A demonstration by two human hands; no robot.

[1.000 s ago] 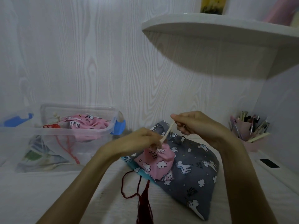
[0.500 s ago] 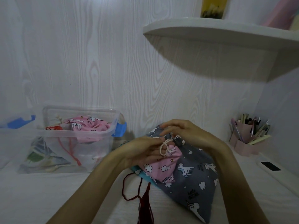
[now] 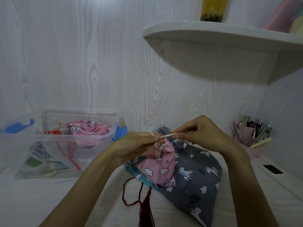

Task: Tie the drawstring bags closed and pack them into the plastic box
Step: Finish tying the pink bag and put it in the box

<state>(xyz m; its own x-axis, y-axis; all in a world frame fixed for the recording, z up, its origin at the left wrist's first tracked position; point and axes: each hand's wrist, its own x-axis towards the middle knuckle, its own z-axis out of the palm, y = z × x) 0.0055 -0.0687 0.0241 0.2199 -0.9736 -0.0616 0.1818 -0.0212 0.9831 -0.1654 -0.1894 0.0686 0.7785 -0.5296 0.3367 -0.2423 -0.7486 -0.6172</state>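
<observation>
Since the last frame the right hand (image 3: 201, 133) has drawn the cream cord (image 3: 165, 136) toward 3 o'clock, pinching it, while the left hand (image 3: 139, 145) grips the gathered neck of the pink cloud-print bag (image 3: 157, 167).

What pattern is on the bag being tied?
Pink bag with white clouds and unicorns, head view.

The only readable writing is a small black print, "Little Unicorn", on the grey unicorn-and-cloud patterned cloth drawstring bag (image 3: 195, 181), once low on its front above a white unicorn head and again, fainter, nearer its right edge.
</observation>
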